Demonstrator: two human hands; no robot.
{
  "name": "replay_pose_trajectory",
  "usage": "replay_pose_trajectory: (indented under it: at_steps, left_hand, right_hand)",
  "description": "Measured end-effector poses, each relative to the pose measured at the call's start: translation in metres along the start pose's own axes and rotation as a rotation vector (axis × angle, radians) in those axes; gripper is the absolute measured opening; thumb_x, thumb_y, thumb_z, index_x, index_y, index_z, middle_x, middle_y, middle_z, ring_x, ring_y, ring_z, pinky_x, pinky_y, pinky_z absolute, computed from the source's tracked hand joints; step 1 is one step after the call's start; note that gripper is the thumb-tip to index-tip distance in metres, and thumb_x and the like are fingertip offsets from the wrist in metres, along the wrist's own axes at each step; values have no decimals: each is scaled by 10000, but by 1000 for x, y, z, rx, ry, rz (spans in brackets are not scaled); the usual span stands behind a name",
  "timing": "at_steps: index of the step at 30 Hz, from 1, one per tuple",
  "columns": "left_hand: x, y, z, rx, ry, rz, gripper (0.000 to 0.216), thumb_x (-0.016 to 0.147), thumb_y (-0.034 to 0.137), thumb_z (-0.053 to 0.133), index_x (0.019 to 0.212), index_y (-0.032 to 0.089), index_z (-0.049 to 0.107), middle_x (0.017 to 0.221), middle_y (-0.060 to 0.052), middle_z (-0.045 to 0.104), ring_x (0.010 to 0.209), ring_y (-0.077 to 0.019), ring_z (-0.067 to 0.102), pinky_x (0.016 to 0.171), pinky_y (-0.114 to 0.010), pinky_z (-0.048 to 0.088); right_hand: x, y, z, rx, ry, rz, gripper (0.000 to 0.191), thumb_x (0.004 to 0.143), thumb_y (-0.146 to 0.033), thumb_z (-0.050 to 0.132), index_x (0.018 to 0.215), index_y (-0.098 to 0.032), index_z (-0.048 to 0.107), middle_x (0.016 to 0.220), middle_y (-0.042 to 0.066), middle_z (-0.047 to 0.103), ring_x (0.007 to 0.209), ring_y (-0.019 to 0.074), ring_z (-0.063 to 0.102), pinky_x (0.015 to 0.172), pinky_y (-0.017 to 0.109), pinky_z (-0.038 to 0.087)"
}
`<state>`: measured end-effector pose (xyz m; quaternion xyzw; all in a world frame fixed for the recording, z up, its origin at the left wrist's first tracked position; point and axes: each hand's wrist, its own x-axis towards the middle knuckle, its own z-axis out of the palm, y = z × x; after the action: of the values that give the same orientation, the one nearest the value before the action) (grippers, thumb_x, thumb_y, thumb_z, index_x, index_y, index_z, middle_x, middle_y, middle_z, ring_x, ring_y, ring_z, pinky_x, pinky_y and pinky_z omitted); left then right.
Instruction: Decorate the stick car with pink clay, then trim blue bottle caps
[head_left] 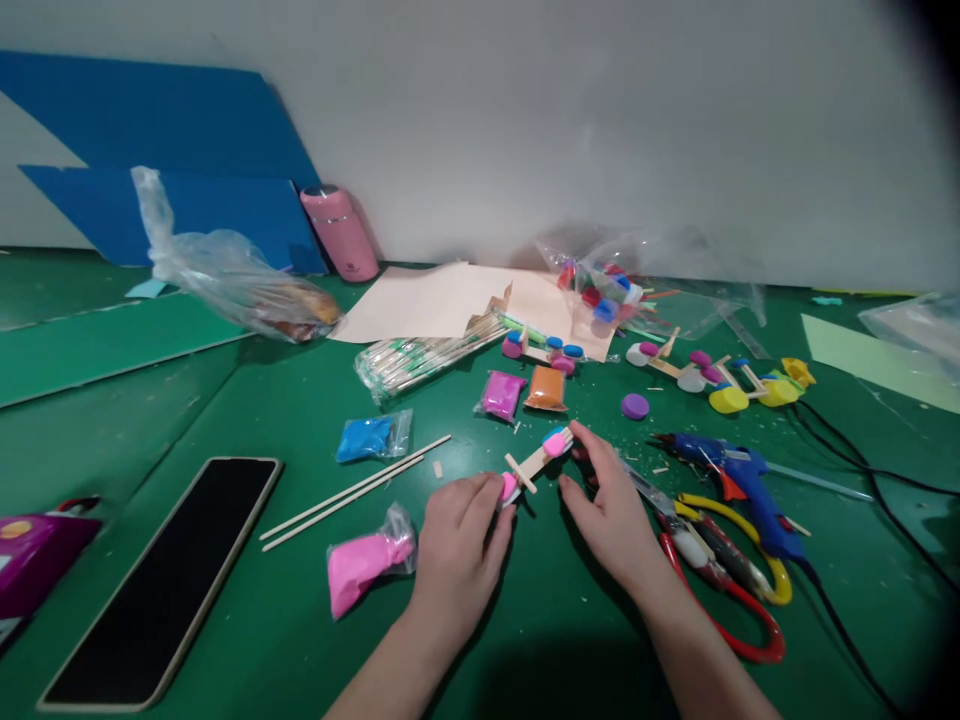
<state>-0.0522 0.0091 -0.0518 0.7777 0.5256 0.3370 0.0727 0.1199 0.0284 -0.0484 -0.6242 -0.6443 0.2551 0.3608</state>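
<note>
A small car-like model of flat wooden sticks (534, 463) is between my hands over the green table. It has a pink clay piece on each end, a bit of blue at the far end and a short stick across its middle. My left hand (466, 525) pinches its near end at the pink piece. My right hand (611, 505) is beside the far end, thumb and index finger apart; the index fingertip is at the stick ends, and whether it touches them I cannot tell. A bag of pink clay (364, 570) lies left of my left hand.
Right of my right hand lie scissors and pliers with red (757, 640) and yellow handles, and a blue glue gun (739, 470) with its cord. Similar models (667, 365), clay packets (502, 394), bagged sticks (427, 360) and a pink bottle (341, 235) stand farther back. A phone (161, 580) lies left.
</note>
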Motion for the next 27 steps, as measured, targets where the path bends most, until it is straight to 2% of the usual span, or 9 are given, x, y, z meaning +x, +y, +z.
replay_pose_trajectory:
  at_steps: [3, 5, 7, 9, 13, 17, 22, 27]
  left_hand:
    - [-1, 0, -1, -24, -6, 14, 250, 765, 159, 516, 1015, 179, 516, 954, -86, 632, 874, -201, 566, 752, -347, 434]
    - [-2, 0, -1, -41, -5, 14, 257, 762, 166, 527, 1019, 170, 517, 957, -91, 634, 876, -201, 564, 753, -347, 432]
    - [-3, 0, -1, -59, 4, 4, 250, 759, 186, 537, 1009, 170, 527, 955, -93, 635, 873, -202, 564, 747, -348, 432]
    - [-4, 0, -1, -79, 15, -12, 232, 761, 199, 538, 992, 175, 542, 952, -93, 637, 870, -201, 565, 743, -349, 433]
    - [-2, 1, 0, -128, 30, -53, 186, 771, 195, 521, 949, 184, 571, 914, -78, 654, 848, -188, 573, 740, -341, 435]
    - [2, 1, -2, -185, 27, -85, 166, 773, 192, 515, 926, 187, 580, 884, -65, 667, 830, -183, 579, 740, -339, 433]
    - [5, 3, -2, -223, -44, -175, 202, 762, 220, 527, 953, 175, 572, 901, -72, 656, 843, -198, 567, 745, -352, 424]
    - [7, 5, 1, -262, -21, -211, 148, 761, 207, 523, 886, 173, 595, 849, -57, 654, 806, -187, 565, 731, -343, 430]
  right_hand:
    - [-4, -7, -5, -24, 78, -28, 466, 763, -184, 444, 1222, -226, 375, 1168, 82, 449, 1004, 225, 473, 812, 389, 420]
    - [-7, -16, -8, -48, 126, -86, 411, 761, -182, 459, 1168, -227, 427, 1037, 66, 501, 908, 204, 504, 759, 350, 434]
    - [-12, -26, -9, -44, 99, -137, 344, 761, -182, 476, 1101, -228, 480, 893, 44, 525, 803, 183, 517, 694, 314, 444]
    - [-18, -32, -5, -15, 34, -139, 307, 767, -190, 484, 1072, -227, 502, 834, 36, 530, 741, 170, 518, 649, 292, 450]
    - [-24, -32, 6, 20, -20, -71, 314, 778, -220, 488, 1092, -217, 497, 849, 41, 545, 705, 157, 522, 638, 284, 459]
    - [-24, -27, 15, 31, -62, -74, 287, 777, -213, 484, 1062, -209, 517, 853, 45, 555, 701, 161, 524, 625, 277, 456]
    - [-22, -27, 18, 42, -86, -68, 276, 778, -206, 479, 1048, -196, 534, 880, 51, 568, 728, 164, 541, 638, 263, 455]
    - [-22, -25, 20, 72, -108, -68, 258, 800, -222, 458, 1040, -195, 548, 884, 58, 580, 756, 175, 566, 672, 274, 462]
